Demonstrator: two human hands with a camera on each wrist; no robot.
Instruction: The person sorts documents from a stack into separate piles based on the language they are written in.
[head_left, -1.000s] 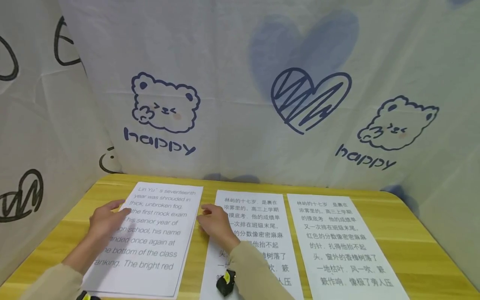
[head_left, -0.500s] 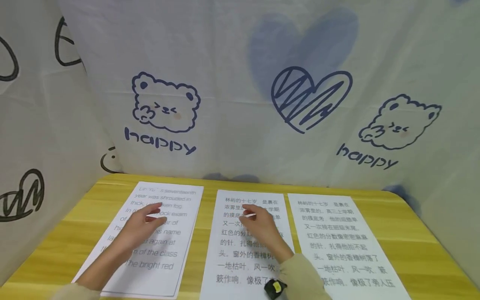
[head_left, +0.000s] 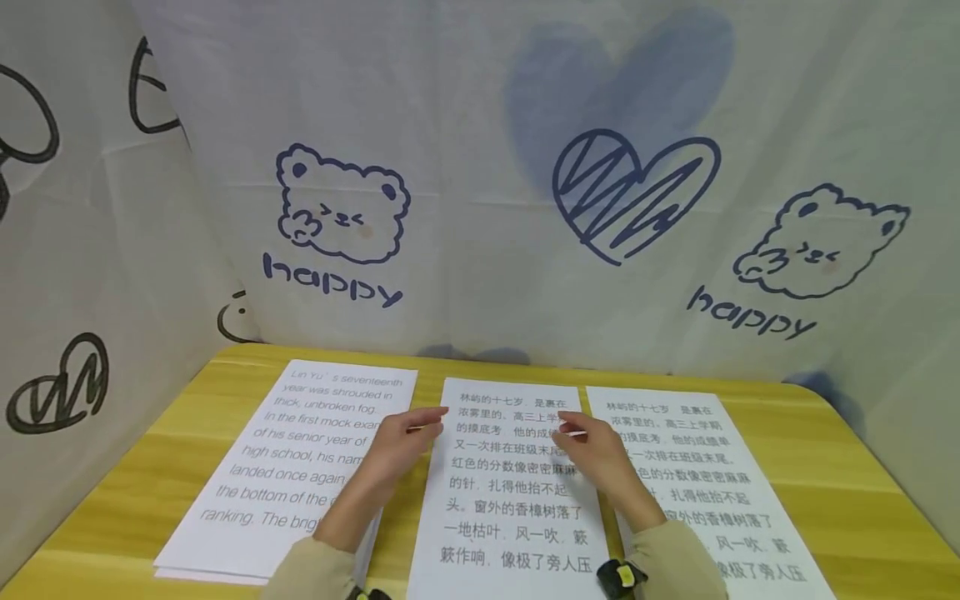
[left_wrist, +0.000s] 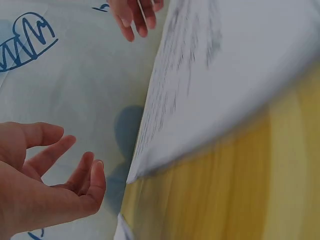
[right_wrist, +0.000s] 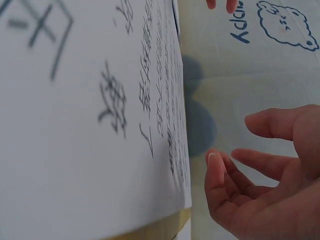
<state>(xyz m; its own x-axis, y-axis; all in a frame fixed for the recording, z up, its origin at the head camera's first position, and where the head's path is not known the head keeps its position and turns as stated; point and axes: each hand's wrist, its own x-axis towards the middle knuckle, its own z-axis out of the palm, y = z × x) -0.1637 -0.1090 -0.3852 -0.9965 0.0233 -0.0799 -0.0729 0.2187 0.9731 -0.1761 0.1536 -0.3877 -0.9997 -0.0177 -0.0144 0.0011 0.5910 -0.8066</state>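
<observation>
Three lots of printed white paper lie side by side. My left hand (head_left: 397, 450) hovers in the air between the English-text sheets (head_left: 225, 542) and the middle Chinese-text sheet (head_left: 510, 533). Its fingers bend loosely and hold nothing, as the left wrist view of that hand (left_wrist: 60, 185) confirms. Over the gap between the middle sheet and the right Chinese-text sheet (head_left: 697, 433) is my right hand (head_left: 600, 454). In the right wrist view the right hand (right_wrist: 270, 180) has thumb and fingers spread apart, with nothing between them.
The papers rest on a yellow wood-grain table (head_left: 832, 467). The left pile shows a second sheet's edge beneath. Behind the table hangs a pale cloth (head_left: 480, 267) printed with bears and hearts, and another cloth side (head_left: 75, 275) stands at left.
Both hands have moved right, from either side of the English sheets to either side of the middle Chinese sheet. The top English sheet now sits slightly offset from the one beneath.
</observation>
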